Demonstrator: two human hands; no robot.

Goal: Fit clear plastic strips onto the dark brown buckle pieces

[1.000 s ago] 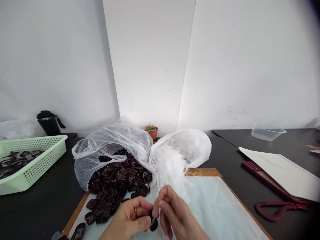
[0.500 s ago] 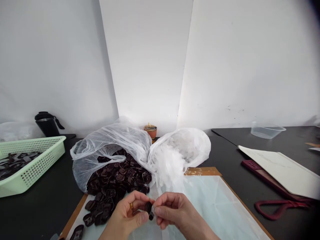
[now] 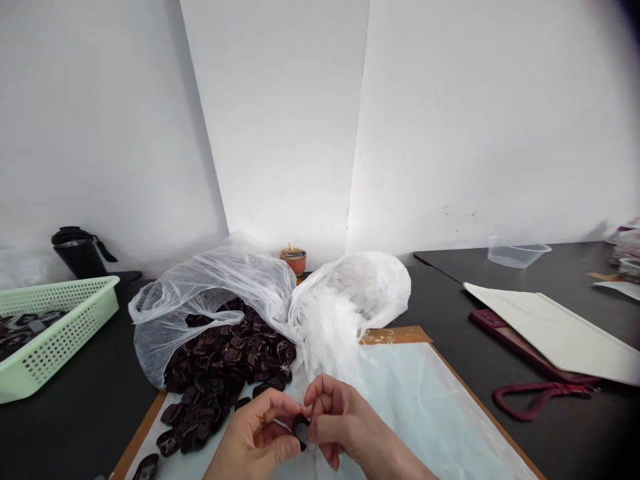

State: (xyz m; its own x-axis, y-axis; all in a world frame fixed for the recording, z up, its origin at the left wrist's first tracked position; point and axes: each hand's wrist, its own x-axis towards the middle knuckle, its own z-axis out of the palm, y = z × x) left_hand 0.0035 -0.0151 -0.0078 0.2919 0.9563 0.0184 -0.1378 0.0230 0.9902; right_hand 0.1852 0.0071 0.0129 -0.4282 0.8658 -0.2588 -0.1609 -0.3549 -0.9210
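Both hands (image 3: 300, 433) on one dark piece (image 3: 301, 430) (perhaps plastic)

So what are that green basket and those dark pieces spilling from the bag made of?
The green basket looks like moulded plastic: matte, pale green, its walls a grid of small holes. The dark pieces seem to be hard plastic or perhaps coated metal, glossy brown-black with cut-out slots. The bag is thin, crinkled translucent plastic film.

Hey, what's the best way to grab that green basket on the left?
Take the green basket by its near long rim, coming from above and from its right side. The rim flares outward into a lip, and the basket sits flat with dark pieces inside, so lift it level.
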